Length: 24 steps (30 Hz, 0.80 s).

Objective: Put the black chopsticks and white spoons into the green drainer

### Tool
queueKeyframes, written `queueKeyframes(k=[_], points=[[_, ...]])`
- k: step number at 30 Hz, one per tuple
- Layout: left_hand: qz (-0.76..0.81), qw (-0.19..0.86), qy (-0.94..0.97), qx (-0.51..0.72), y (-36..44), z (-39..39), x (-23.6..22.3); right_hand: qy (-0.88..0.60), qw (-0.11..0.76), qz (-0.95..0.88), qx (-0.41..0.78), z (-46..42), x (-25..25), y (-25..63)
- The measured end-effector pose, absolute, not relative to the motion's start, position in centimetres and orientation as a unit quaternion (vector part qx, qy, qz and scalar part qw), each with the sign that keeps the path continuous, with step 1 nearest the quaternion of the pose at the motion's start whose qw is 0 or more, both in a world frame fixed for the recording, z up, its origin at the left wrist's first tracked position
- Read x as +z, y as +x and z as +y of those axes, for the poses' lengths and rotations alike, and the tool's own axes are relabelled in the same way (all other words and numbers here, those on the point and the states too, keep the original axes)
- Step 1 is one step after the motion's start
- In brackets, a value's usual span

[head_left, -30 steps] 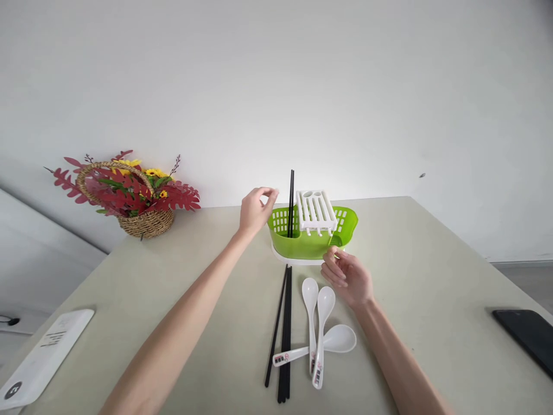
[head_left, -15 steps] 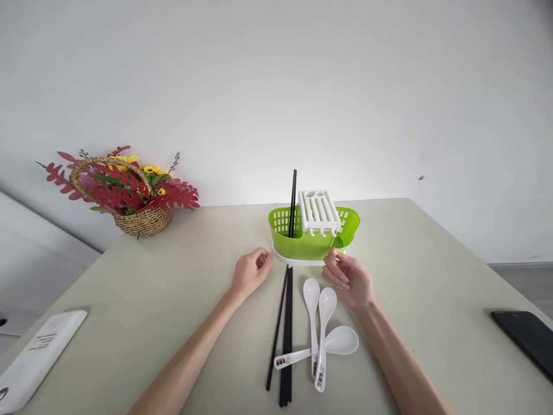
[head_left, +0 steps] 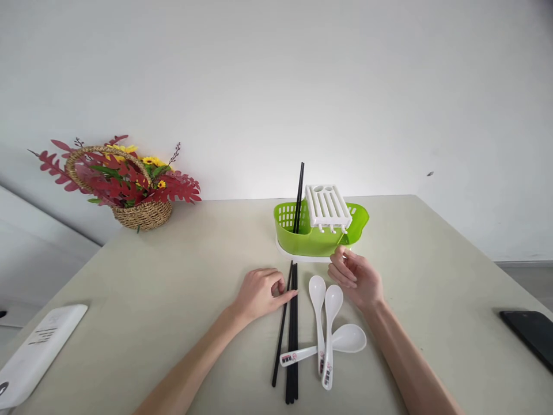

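Observation:
My left hand (head_left: 263, 293) is at the chopsticks, its thumb stretched across their upper part and its fingers bent, with a gap between thumb and forefinger. Under it lie several black chopsticks (head_left: 292, 334), most bunched together and one slightly apart on the left. My right hand (head_left: 356, 278) hovers in front of the green basket (head_left: 298, 243), fingers curled in and nothing visible in them. Between the hands lie three white spoons (head_left: 349, 338), two lengthwise over the handle of a third. Black chopsticks (head_left: 299, 196) stand in the basket's left part, beside a white slotted rack (head_left: 329, 206).
A wicker basket (head_left: 142, 215) of red leaves and yellow flowers stands at the back left by the wall. A white flat device (head_left: 43, 351) lies at the left edge, a black phone (head_left: 529, 334) at the right edge of the table (head_left: 207, 248).
My left hand has moved down and right from beside the basket to the chopsticks, its thumb reaching out. My right hand keeps its curled pose. The view has shifted slightly.

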<state>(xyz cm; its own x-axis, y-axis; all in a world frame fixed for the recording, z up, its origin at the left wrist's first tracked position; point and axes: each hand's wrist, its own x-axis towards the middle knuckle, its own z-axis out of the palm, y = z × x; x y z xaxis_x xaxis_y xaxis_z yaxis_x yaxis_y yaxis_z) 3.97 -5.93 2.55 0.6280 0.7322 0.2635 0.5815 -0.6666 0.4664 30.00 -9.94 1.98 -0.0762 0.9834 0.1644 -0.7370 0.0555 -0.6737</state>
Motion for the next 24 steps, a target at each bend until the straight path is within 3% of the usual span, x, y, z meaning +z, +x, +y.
queueKeyframes(k=[10,24], points=[[0.376,0.176,0.888,0.196,2.9,-5.1,3.0,-0.202,0.649,-0.319,0.661,-10.0,1.9,30.1],[0.512,0.147,0.83,0.166,-0.6,-2.8,4.4,-0.237,0.635,-0.341,0.651,-10.3,2.5,29.8]])
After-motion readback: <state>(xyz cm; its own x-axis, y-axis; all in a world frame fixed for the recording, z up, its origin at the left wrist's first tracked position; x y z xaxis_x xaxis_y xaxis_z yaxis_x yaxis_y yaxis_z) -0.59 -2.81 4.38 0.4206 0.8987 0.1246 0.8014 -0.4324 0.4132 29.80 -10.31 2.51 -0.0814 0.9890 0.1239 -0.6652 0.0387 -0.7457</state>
